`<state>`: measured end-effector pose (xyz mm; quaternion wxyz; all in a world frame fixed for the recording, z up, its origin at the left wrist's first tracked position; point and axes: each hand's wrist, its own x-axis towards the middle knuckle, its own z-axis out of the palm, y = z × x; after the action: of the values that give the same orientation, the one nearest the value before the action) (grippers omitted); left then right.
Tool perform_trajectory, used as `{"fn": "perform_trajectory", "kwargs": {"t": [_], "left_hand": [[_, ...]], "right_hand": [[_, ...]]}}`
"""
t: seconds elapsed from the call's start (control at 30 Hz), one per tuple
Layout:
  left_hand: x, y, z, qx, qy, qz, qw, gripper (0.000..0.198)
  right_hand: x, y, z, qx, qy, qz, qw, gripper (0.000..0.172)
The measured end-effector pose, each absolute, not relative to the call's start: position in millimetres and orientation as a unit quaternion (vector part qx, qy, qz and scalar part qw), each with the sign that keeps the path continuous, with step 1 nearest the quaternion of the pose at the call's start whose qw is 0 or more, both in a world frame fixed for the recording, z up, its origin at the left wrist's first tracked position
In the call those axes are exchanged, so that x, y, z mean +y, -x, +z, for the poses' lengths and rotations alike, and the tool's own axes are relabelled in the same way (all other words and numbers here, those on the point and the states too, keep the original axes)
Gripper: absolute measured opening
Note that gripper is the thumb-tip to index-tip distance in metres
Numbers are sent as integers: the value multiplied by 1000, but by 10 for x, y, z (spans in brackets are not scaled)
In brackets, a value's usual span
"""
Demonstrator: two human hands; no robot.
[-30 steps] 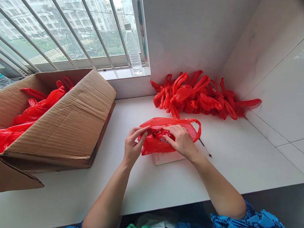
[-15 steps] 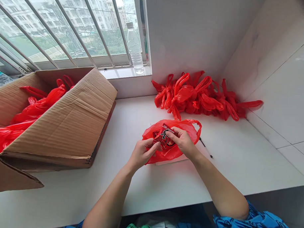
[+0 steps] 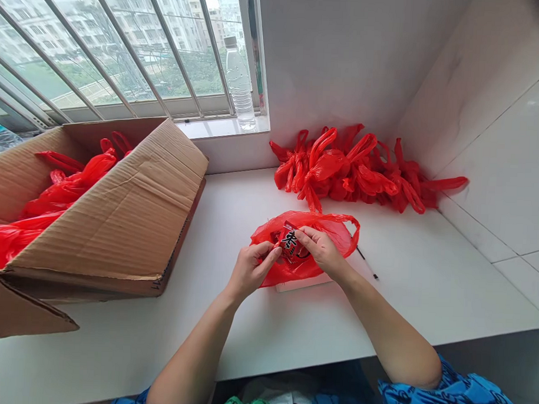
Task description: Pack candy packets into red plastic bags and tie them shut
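A small red snack packet (image 3: 289, 240) with black and white lettering is held over an opened red plastic bag (image 3: 339, 227). My right hand (image 3: 323, 251) pinches the packet's right side, thumb on its face. At its lower left edge, my left hand (image 3: 252, 265) has thumb and fingers closed on the packet. Other red wrapping shows beneath it in the bag, but I cannot make out how much. The bag lies spread on the white table (image 3: 233, 224), partly over a pale flat thing (image 3: 304, 286).
To the left stands an open cardboard box (image 3: 119, 214) with red plastic bags (image 3: 71, 186) inside. Several knotted red bags (image 3: 341, 169) are heaped by the wall. A pen (image 3: 368, 263) lies right of the opened bag. A clear bottle (image 3: 240, 86) stands on the windowsill.
The packet has turned so that its large lettering faces me more squarely. My left hand has shifted slightly up along its edge; the right hand has barely moved.
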<state>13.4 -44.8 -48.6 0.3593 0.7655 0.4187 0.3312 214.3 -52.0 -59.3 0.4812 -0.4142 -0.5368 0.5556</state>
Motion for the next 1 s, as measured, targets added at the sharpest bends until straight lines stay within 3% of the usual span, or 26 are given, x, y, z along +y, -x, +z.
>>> {"fn": "perform_trajectory", "kwargs": {"t": [0.17, 0.3, 0.43, 0.6, 0.73, 0.87, 1.0], "left_hand": [[-418, -106, -488, 431, -811, 315, 241, 38], [-365, -70, -526, 500, -819, 279, 50, 26], [-362, -71, -596, 540, -812, 223, -16, 25], [-380, -97, -622, 539, -817, 204, -31, 34], [-344, -75, -598, 532, -808, 254, -3, 26], [-391, 48, -515, 549, -780, 287, 87, 45], [-585, 274, -436, 617, -721, 228, 215, 76]], "right_hand": [[-541, -2221, -554, -555, 438, 520, 479, 29], [-556, -2341, -477, -620, 528, 297, 498, 14], [-556, -2355, -460, -686, 515, 176, 483, 15], [-527, -2271, -593, -753, 448, 155, 456, 34], [-523, -2261, -617, -791, 445, 144, 393, 40], [-710, -2396, -337, -785, 415, 115, 445, 30], [-1009, -2671, -42, -693, 482, 0, 536, 15]]}}
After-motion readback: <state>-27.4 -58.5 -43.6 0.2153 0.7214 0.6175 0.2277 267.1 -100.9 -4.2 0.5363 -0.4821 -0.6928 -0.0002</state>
